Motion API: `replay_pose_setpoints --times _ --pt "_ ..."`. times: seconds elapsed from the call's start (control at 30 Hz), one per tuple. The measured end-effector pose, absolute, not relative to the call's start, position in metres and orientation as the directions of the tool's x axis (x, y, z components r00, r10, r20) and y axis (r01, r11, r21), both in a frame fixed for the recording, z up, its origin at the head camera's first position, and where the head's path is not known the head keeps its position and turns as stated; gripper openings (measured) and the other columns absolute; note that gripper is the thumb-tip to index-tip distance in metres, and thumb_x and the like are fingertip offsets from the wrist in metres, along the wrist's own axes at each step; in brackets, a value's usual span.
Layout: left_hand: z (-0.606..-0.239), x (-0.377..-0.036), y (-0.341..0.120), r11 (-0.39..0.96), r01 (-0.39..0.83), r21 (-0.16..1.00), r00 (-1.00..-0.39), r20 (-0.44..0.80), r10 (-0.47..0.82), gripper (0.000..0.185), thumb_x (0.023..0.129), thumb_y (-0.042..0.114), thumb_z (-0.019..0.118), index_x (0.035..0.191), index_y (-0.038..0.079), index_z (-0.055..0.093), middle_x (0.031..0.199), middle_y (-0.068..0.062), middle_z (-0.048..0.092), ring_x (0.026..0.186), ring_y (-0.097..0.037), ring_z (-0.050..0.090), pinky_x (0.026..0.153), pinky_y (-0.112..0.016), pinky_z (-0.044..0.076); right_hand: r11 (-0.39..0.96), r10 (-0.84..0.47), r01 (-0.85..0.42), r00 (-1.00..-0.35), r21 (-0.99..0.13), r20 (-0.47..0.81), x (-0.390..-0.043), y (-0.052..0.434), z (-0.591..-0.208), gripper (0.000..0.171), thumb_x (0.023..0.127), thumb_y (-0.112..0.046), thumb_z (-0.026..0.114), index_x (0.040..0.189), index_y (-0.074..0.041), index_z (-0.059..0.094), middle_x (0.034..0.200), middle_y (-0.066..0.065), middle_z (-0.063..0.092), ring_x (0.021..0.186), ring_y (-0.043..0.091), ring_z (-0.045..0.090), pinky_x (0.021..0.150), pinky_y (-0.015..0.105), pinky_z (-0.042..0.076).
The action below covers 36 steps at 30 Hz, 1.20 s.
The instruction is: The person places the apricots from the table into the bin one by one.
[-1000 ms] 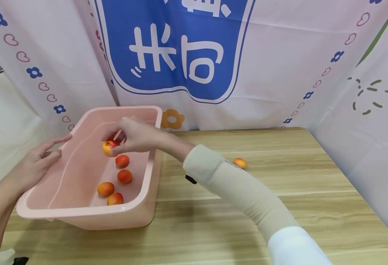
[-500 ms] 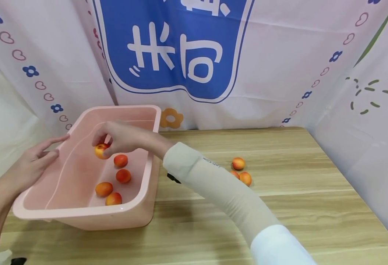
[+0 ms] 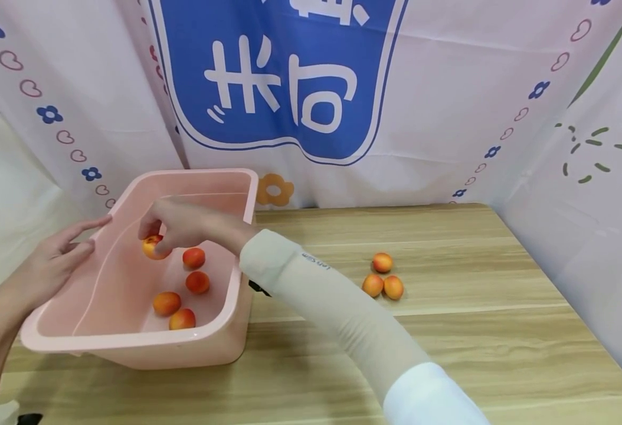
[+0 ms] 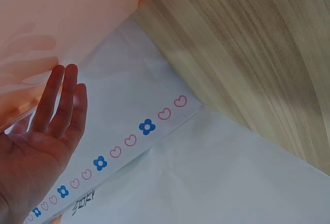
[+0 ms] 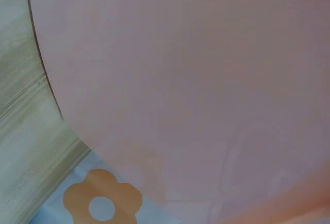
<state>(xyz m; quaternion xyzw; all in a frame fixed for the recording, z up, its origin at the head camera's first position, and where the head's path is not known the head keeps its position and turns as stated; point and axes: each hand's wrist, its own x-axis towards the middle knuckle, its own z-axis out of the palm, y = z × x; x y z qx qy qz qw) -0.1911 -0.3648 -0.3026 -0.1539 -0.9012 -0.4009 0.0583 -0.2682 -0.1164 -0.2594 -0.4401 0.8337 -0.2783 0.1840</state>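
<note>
Bracing the pink tub (image 3: pixel 130 342) from outside, L hand (image 3: pixel 58 262) lies flat w/ straight fingers against the far-left rim; it holds nothing. Just right of it, R hand (image 3: pixel 180 224) reaches over the rim into the tub, fingertips pinching one orange-red fruit (image 3: pixel 153 247) low over the floor, not yet let go as far as head view shows. Tub contents: 4 loose fruits (image 3: pixel 183 289) on the floor, near side and right of the grip, one almost touching the held piece. Well right of the grip, outside the tub, 3 fruits (image 3: pixel 382 277) sit clustered on the wooden table (image 3: pixel 449 330). Est. progress: 4 in, 1 in transit, 3 left, so approx. halfway. R wrist view shows only pink tub wall (image 5: pixel 180 80); no grip detail there.
</note>
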Motion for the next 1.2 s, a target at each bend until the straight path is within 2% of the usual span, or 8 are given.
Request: replay_pose_setpoints --times 0.3,0.4,0.53,0.67,0.77,1.07,1.13,1.2 --pt "-0.3045 -0.1918 -0.3689 0.646 0.324 0.691 -0.946 0.229 0.229 0.054 0.109 0.009 0.047 0.151 0.044 0.050 0.118 0.041 0.047 0.091 0.022 0.053 0.069 -0.007 0.046 0.483 -0.824 -0.622 -0.560 -0.616 -0.081 -0.2706 -0.1182 -0.2652 0.019 0.093 -0.007 0.077 0.112 -0.009 0.080 0.099 0.001 0.071 0.088 0.012 0.064 0.075 0.011 0.052" --pt "-0.3059 -0.1934 -0.3708 0.681 0.308 0.664 -0.951 0.211 0.225 0.053 0.110 0.012 0.046 0.156 0.037 0.046 0.142 0.005 0.061 0.093 0.025 0.050 0.069 -0.007 0.046 0.523 -0.811 -0.617 -0.572 -0.588 -0.120 -0.2707 -0.1182 -0.2659 0.019 0.093 -0.007 0.077 0.112 -0.011 0.081 0.100 0.000 0.072 0.088 0.011 0.065 0.073 0.011 0.052" --pt "-0.3046 -0.1930 -0.3672 0.701 0.290 0.651 -0.957 0.189 0.221 0.053 0.111 0.012 0.044 0.159 0.035 0.043 0.138 -0.053 0.035 0.091 0.024 0.049 0.068 -0.008 0.047 0.599 -0.768 -0.570 -0.608 -0.562 -0.202 -0.2705 -0.1192 -0.2653 0.025 0.092 -0.007 0.078 0.116 -0.015 0.081 0.105 -0.002 0.071 0.090 0.010 0.067 0.071 0.011 0.052" --pt "-0.3024 -0.1900 -0.3629 0.670 0.306 0.677 -0.952 0.213 0.220 0.055 0.110 0.010 0.046 0.150 0.047 0.047 0.133 0.008 0.066 0.090 0.023 0.051 0.068 -0.008 0.046 0.619 -0.758 -0.572 -0.616 -0.538 -0.217 -0.2729 -0.1198 -0.2628 0.023 0.094 -0.005 0.076 0.115 -0.013 0.080 0.105 -0.001 0.070 0.088 0.012 0.067 0.071 0.012 0.053" --pt "-0.3038 -0.1903 -0.3643 0.648 0.324 0.690 -0.946 0.234 0.224 0.056 0.109 0.008 0.047 0.147 0.050 0.049 0.114 0.044 0.046 0.091 0.022 0.052 0.068 -0.008 0.046 0.633 -0.744 -0.556 -0.630 -0.539 -0.223 -0.2736 -0.1196 -0.2614 0.025 0.094 -0.004 0.075 0.118 -0.012 0.079 0.105 0.000 0.070 0.087 0.013 0.068 0.072 0.012 0.053" --pt "-0.3062 -0.1925 -0.3687 0.659 0.324 0.679 -0.946 0.232 0.226 0.054 0.110 0.009 0.047 0.153 0.040 0.049 0.115 0.044 0.046 0.092 0.022 0.052 0.069 -0.008 0.047 0.702 -0.677 -0.487 -0.683 -0.519 -0.275 -0.2732 -0.1176 -0.2622 0.030 0.094 -0.005 0.076 0.123 -0.012 0.074 0.109 -0.002 0.067 0.091 0.011 0.066 0.072 0.013 0.054" --pt "-0.3055 -0.1924 -0.3682 0.662 0.322 0.677 -0.947 0.232 0.224 0.056 0.109 0.008 0.047 0.151 0.045 0.049 0.121 0.035 0.055 0.090 0.022 0.052 0.067 -0.008 0.047 0.711 -0.666 -0.477 -0.693 -0.516 -0.277 -0.2743 -0.1160 -0.2630 0.030 0.093 -0.005 0.076 0.122 -0.013 0.074 0.109 -0.003 0.067 0.091 0.011 0.065 0.073 0.014 0.055" --pt "-0.3044 -0.1923 -0.3671 0.669 0.317 0.673 -0.949 0.227 0.221 0.057 0.109 0.007 0.047 0.149 0.048 0.049 0.133 0.008 0.066 0.089 0.021 0.053 0.067 -0.009 0.047 0.720 -0.656 -0.467 -0.699 -0.514 -0.284 -0.2754 -0.1146 -0.2633 0.029 0.093 -0.005 0.077 0.120 -0.014 0.074 0.109 -0.003 0.067 0.091 0.011 0.066 0.074 0.015 0.055"
